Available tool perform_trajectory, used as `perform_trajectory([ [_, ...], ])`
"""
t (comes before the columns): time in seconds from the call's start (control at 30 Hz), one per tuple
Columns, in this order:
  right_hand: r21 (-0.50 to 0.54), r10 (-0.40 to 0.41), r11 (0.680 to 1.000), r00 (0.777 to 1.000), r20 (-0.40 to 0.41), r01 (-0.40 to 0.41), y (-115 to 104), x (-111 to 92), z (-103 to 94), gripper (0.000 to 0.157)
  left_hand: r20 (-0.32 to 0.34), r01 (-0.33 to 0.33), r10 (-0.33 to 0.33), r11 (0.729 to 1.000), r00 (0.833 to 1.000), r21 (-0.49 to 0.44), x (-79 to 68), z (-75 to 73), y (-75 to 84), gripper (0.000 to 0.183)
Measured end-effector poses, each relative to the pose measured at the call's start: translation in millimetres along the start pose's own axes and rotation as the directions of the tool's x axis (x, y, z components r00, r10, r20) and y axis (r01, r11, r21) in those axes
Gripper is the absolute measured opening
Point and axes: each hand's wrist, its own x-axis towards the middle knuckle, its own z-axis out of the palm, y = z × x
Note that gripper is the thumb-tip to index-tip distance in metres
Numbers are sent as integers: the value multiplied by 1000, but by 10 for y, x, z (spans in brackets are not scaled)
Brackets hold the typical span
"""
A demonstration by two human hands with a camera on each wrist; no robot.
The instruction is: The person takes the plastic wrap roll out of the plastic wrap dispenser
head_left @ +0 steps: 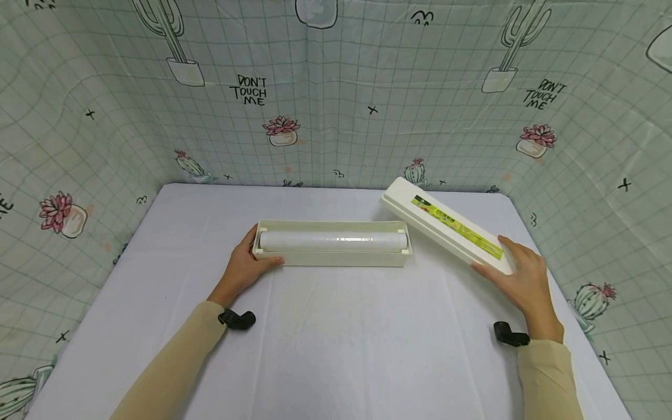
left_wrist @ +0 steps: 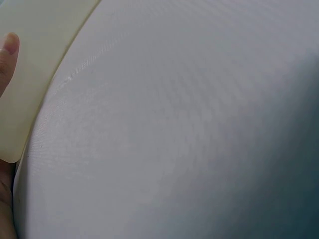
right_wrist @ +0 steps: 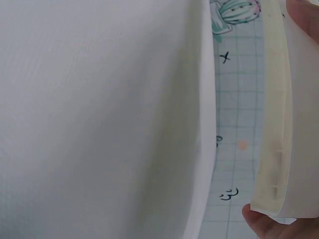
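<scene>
A long cream box [head_left: 336, 258] lies on the table, uncovered, with a roll of clear plastic wrap [head_left: 333, 240] inside it. My left hand [head_left: 245, 265] grips the box's left end, thumb along the front wall. In the left wrist view, that thumb presses the box's side [left_wrist: 45, 55]. At the right, my right hand [head_left: 525, 283] holds the near end of the box's lid [head_left: 451, 227], which carries a yellow-green label and slants away to the upper left. The lid's hollow underside [right_wrist: 271, 169] shows in the right wrist view, raised off the table.
A white cloth covers the table [head_left: 336, 350]. Behind it and at both sides hangs a grid-patterned curtain [head_left: 336, 87] printed with cacti. Black straps with small devices sit on both wrists.
</scene>
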Motion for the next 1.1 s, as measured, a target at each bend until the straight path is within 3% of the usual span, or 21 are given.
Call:
perform_trajectory([
  [0.77, -12, 5, 1000, 1000, -17, -5, 55, 26, -23, 86, -17, 18, -18, 1000, 1000, 15, 10, 11, 18, 111],
  [1.1, -21, 51, 998, 999, 4, -51, 55, -13, -55, 88, -14, 2, -2, 1000, 1000, 8, 19, 5, 21, 110],
])
